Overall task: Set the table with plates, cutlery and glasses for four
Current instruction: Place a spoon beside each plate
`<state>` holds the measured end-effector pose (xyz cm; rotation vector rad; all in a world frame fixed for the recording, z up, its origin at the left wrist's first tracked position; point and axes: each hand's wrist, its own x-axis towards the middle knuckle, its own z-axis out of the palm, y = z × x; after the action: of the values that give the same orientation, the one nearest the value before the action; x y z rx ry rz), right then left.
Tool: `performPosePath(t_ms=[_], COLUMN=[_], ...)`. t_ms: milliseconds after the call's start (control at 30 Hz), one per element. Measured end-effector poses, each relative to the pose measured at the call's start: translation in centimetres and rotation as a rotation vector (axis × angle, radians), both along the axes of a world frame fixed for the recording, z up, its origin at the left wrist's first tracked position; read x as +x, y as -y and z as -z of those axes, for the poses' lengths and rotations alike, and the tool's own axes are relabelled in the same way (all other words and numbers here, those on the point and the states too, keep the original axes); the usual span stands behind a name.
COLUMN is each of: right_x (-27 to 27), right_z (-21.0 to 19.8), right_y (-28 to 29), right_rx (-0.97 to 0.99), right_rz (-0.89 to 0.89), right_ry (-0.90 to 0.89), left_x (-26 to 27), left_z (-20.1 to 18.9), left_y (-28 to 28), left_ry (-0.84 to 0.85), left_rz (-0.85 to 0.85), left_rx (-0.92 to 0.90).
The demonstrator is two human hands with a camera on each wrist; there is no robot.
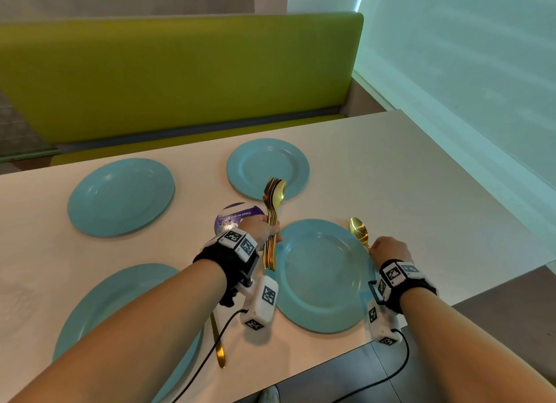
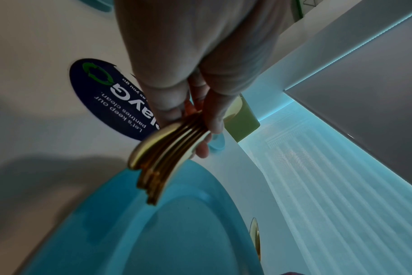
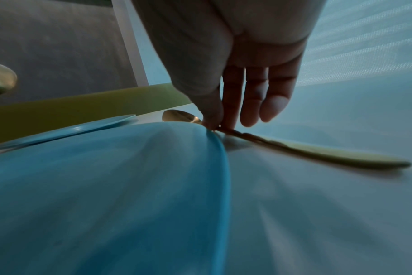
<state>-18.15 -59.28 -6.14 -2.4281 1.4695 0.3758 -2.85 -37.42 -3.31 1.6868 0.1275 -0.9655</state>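
Head view shows four round, matte blue plates laid out on the pale, smooth counter, so the cutlery step is in hand. Her left hand is curled round a nested bundle of cutlery, glossy gold forks and spoons, held upright just beside the near right plate. Her right hand pinches the thin handle of a single gold spoon between thumb and forefinger, the other fingers hanging loose; the spoon lies on the counter at that plate's right rim. Another gold piece rests by the near left plate. Next, I judge, she lets go and draws one more piece from the slippery bundle. No glasses are visible.
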Motion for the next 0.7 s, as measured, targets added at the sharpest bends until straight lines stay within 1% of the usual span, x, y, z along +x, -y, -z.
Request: performPosePath(t_ms=[133,367,467,533,567,633,700], right_x=[0.0,0.0,0.8,1.8,2.3,3.3,4.1], right_z=[0.1,-0.7,-1.8,-2.8,-3.2,-4.1,-4.7], right_y=[0.0,-0.5,-1.6,-3.2,-4.4,-7.5,-10.9], right_rx=[0.006,-0.014,-0.023,-0.007,0.018,0.13,0.267], right_rz=[0.001,-0.022,-0.037,-0.101,-0.157,-0.265,-0.33], right_ry=[0.033,0.027,0.088,0.162,0.212,0.303,0.337], left_x=[-0.3,-0.4,-0.6,-0.9,-1.0,-1.4,-1.8], left_z=[0.0,0.2,0.2,0.2,0.2,0.2,-0.1], left_y=[-0.1,-0.6,-1.1,-1.4,-1.5,-1.8,-2.3], left_ry=[-0.007,-0.028,-0.038,-0.045,-0.047,-0.046,-0.036], left_rz=[0.001,0.005,0.006,0.006,0.01,0.02,0.042], left_rx=[-0.007,-0.001,-0.003,-0.016,-0.021,-0.033,-0.048])
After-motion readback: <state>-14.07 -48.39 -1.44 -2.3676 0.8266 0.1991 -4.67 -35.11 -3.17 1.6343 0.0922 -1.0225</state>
